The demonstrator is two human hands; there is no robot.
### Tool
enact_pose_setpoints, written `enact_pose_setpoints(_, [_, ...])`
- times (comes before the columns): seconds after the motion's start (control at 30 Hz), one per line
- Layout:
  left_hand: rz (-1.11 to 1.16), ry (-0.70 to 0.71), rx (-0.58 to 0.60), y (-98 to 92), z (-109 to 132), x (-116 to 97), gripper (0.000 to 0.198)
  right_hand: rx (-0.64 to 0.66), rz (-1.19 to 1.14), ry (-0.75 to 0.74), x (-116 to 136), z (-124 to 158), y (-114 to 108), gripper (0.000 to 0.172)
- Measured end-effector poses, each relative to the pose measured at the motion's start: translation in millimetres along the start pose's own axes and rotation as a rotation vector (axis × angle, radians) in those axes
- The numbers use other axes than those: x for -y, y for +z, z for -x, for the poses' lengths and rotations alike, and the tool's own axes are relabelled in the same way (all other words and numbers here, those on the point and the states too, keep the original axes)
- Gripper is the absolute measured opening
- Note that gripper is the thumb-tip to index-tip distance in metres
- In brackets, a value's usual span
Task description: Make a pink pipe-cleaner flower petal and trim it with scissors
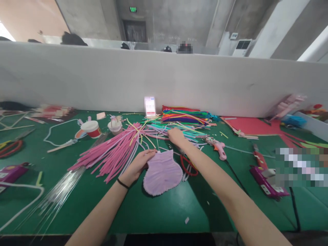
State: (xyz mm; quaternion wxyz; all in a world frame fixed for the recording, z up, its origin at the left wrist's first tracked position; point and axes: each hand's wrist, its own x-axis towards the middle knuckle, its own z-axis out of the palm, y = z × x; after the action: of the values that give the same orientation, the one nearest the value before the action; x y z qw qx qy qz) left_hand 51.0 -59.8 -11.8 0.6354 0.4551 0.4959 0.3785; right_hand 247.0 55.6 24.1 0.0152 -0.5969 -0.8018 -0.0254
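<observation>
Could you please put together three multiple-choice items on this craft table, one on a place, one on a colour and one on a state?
1. Where does the right hand rest?
A. On the mixed-colour stems
B. On the glue gun
C. On the red sheet

2. What colour is the fan-shaped piece by the left hand?
A. Green
B. Pale purple
C. Orange

3. How does the left hand meet that piece?
A. It lifts it high above the table
B. It is far from it
C. Its fingers hold the upper left edge while the piece lies on the green table

Answers:
1. A, since the palm lies on the spread of mixed-colour stems, left of the pink glue gun.
2. B, as its ribbed surface is light lilac.
3. C, because the fingers curl over its edge and the piece lies flat.
</observation>
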Motion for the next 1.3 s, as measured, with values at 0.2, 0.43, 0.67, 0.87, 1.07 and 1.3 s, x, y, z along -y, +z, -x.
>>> enact_pose_setpoints(0.2, [0.05, -0.021, -0.016, -0.9, -1, -1, 0.038, -0.132, -0.095, 0.012, -10, -3, -12, 0.027])
enact_pose_setpoints(0.43, [0.073, -0.055, -0.025, 3.1, 4, -7, 0.038, -0.326, -0.546, -0.097, -22, -6, -40, 0.019])
enact_pose_setpoints(0.67, [0.069, -0.063, -0.041, 2.1, 3, -6, 0.037, -0.466, -1.047, -0.071, -31, -15, -58, 0.015])
enact_pose_setpoints(0.87, [0.071, -0.053, -0.031, 1.4, 2, -6, 0.036, -0.578, -0.946, -0.11, -24, -12, -70, 0.016])
enact_pose_setpoints(1.07, [0.038, -0.039, -0.017, 0.5, 3, -6, 0.039, -0.631, -0.956, -0.097, -18, -14, -81, 0.016])
enact_pose_setpoints(1.3, [-0.041, 0.041, -0.091, 3.5, 1, 1, 0.043, -0.608, -0.925, -0.125, -21, -14, -80, 0.015])
